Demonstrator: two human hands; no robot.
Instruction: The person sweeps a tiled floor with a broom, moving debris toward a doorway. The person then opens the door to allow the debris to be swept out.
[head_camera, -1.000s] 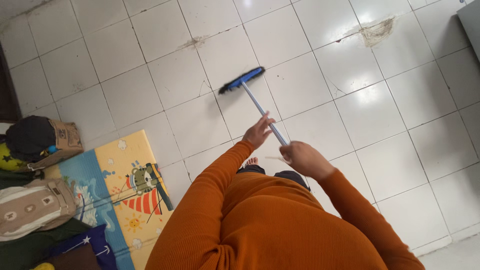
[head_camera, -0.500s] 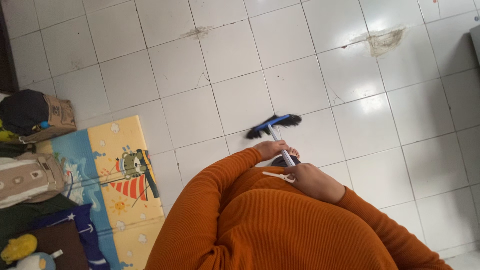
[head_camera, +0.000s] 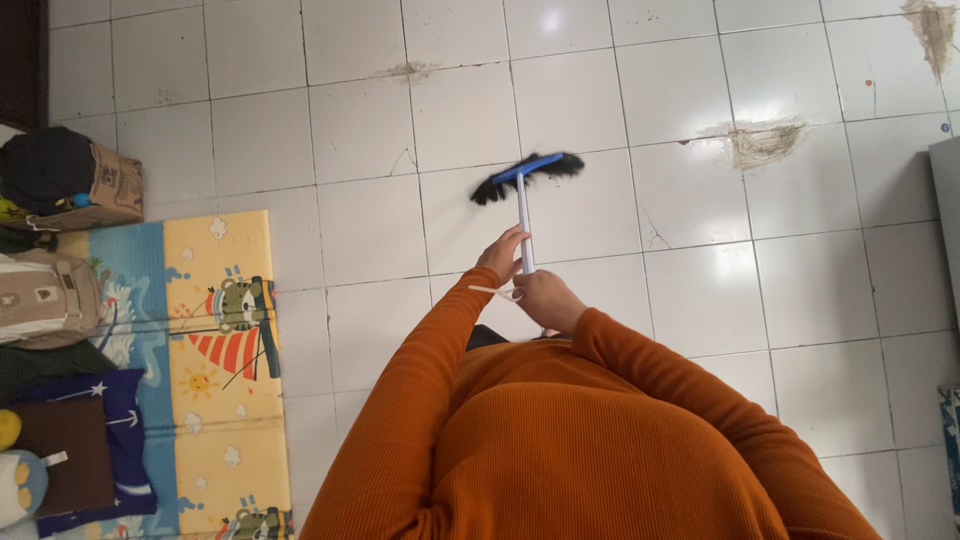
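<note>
While both hands sit stacked on one handle, the head view shows a grip made for pushing and pulling along the floor.

Head view, broom: the broom (head_camera: 527, 178) stands out in front of the person, its dark bristles down on the white floor tiles (head_camera: 360, 130) and its blue head crosswise to the pale handle, so the full width of bristle meets the tile.

Head view, left hand: the left hand (head_camera: 503, 254) is wrapped shut around the handle, the higher of the two in the picture and nearer the bristles, a place that suits steering the head.

Head view, right hand: the right hand (head_camera: 546, 300) is closed on the handle just behind the left, close to the body, where it can drive the stroke. A thin white strap or loop shows beside it; I cannot tell what it is fixed to.

Head view, sleeves: orange sleeves (head_camera: 420, 390) reach forward from the body and converge at the handle, keeping it near the person's midline.

Head view, floor marks: brown stains (head_camera: 762, 142) lie to the right of the broom head, apart from it.

Head view, left edge: a colourful play mat (head_camera: 215, 350), bags (head_camera: 45, 295) and a cardboard box (head_camera: 110, 190) lie along the left side, well apart from the bristles.
</note>
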